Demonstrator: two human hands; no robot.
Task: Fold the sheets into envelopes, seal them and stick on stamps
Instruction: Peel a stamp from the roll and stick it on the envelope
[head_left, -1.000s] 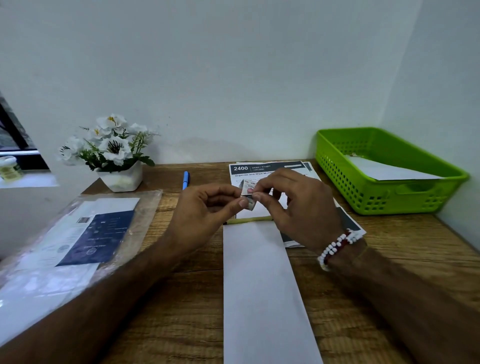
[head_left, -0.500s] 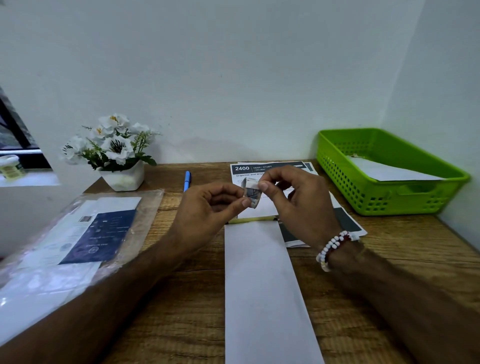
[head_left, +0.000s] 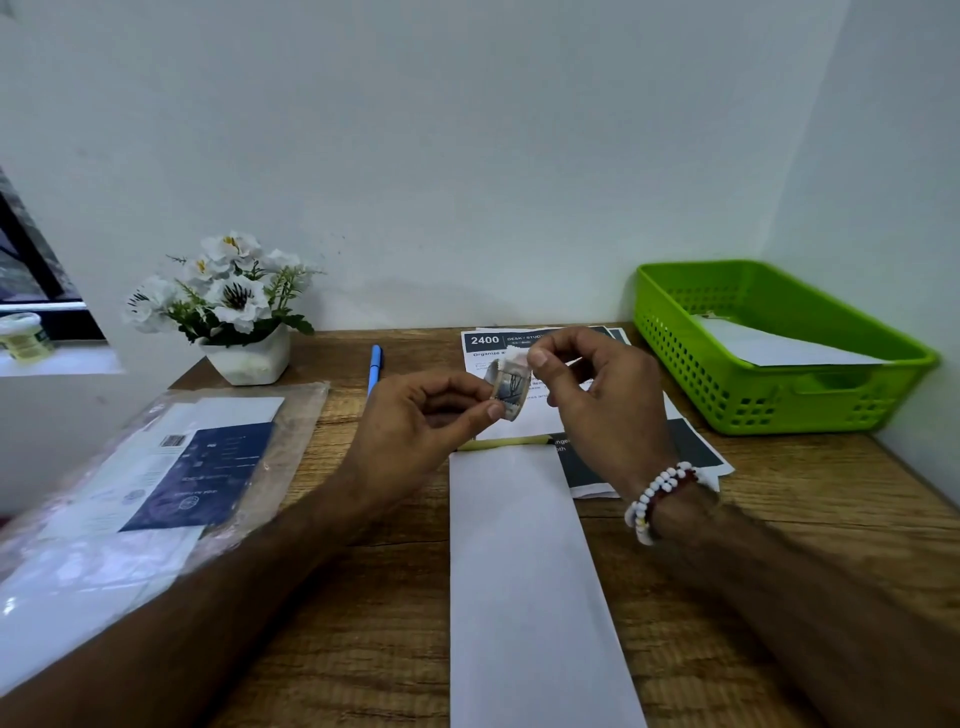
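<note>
The stamp (head_left: 510, 387) is curling in mid-air above the counter (head_left: 363, 649), between the two hands and just over the far end of the envelope (head_left: 524, 571). The left hand (head_left: 415, 431) is gripping it from below, thumb and forefinger pinching its lower edge while the other fingers (head_left: 441, 387) are curling loosely into the palm. The right hand (head_left: 608, 405) is pinching the stamp's white upper edge between thumb and forefinger, its remaining fingers bending behind. Whether that white edge is backing paper or part of the stamp itself is too small to tell. A beaded bracelet (head_left: 655, 500) of white and dark red beads is circling the right wrist.

The envelope, a long white folded strip, is lying flat on the counter and running from under the hands toward the near edge. A yellow pencil (head_left: 501, 443) is lying across its far end. Beyond that, a printed sheet (head_left: 485, 341) headed "2400" is lying under the hands, its dark lower part showing to the right of the envelope.

A blue pen (head_left: 375, 364) is lying left of the printed sheet, and a white flower pot (head_left: 247, 359) with white blooms is standing further left by the wall. A clear plastic sleeve (head_left: 156, 467) holding printed papers is covering the counter's left side. At the right, a green basket (head_left: 779, 410) is holding a white sheet (head_left: 779, 349). A small jar (head_left: 23, 338) is sitting on the window sill at far left.
</note>
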